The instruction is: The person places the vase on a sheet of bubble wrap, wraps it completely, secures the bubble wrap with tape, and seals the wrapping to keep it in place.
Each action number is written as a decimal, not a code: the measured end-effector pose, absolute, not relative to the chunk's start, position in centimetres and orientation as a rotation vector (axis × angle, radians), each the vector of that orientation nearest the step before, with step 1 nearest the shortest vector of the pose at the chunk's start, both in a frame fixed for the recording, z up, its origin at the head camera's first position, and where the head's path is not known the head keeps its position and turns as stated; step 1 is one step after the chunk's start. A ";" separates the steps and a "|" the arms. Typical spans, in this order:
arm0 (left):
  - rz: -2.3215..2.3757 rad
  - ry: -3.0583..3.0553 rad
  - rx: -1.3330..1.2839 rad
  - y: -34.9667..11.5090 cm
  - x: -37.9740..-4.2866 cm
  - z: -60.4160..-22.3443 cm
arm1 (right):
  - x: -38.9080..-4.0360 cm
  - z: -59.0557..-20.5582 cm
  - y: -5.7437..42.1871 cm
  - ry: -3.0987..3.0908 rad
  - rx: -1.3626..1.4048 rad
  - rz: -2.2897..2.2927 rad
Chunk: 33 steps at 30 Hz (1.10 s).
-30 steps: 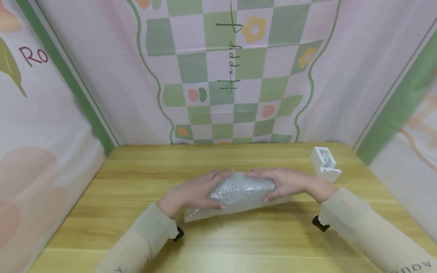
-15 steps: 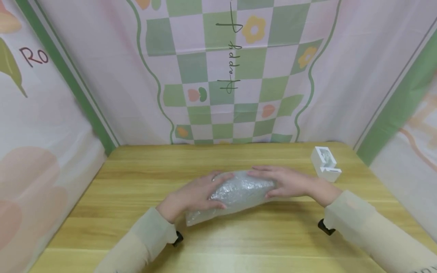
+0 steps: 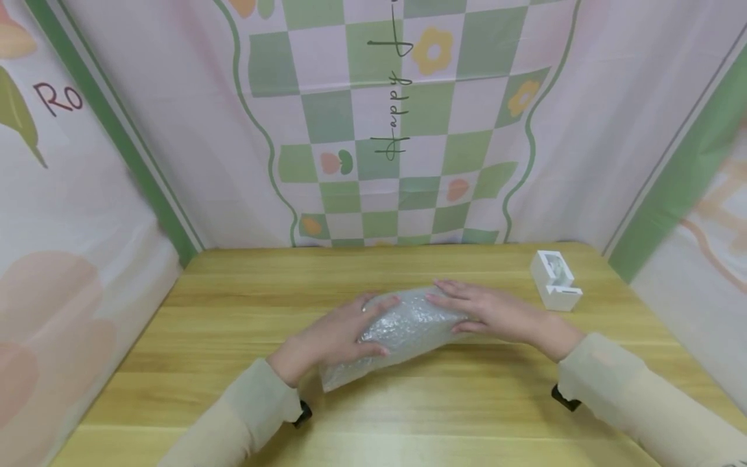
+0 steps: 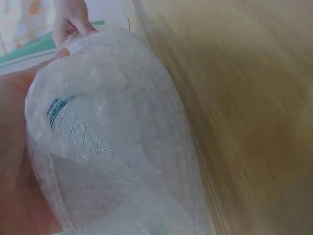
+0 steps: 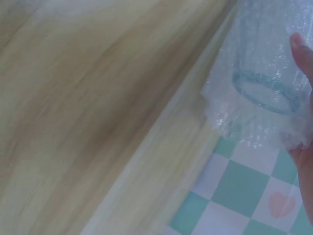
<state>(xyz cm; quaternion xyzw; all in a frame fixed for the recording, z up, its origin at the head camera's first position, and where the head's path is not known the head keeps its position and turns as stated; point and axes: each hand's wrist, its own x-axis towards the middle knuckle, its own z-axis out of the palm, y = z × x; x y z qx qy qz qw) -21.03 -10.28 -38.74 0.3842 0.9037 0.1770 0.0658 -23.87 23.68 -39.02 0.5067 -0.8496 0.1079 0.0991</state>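
Note:
A roll of clear bubble wrap (image 3: 411, 327) lies slanted across the middle of the table, wrapped around a glass-like object. Through its layers, the right wrist view shows a teal ring (image 5: 264, 93); the left wrist view looks into the near end, where a teal-edged, dotted surface (image 4: 80, 127) shows. My left hand (image 3: 341, 332) grips the roll's left part, fingers over the top and thumb on the near side. On the right end, my right hand (image 3: 496, 312) holds it the same way. The enclosed object's full shape is hidden.
A white tape dispenser (image 3: 557, 288) stands at the back right of the wooden table (image 3: 262, 275), beyond my right hand. Printed curtains (image 3: 379, 130) hang behind the table and along both sides.
The roll has turned slightly, its left end coming nearer to me and its right end going farther away. My right hand has shifted a little to the right along it.

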 end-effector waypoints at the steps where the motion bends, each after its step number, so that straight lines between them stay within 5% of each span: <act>1: 0.532 2.726 1.154 -10.3 -21.0 -38.7 | -23.9 -39.1 23.7 -2.509 1.500 0.320; 33: 0.729 2.780 1.026 -9.9 -20.1 -39.5 | -24.2 -37.7 23.6 -2.431 1.349 0.471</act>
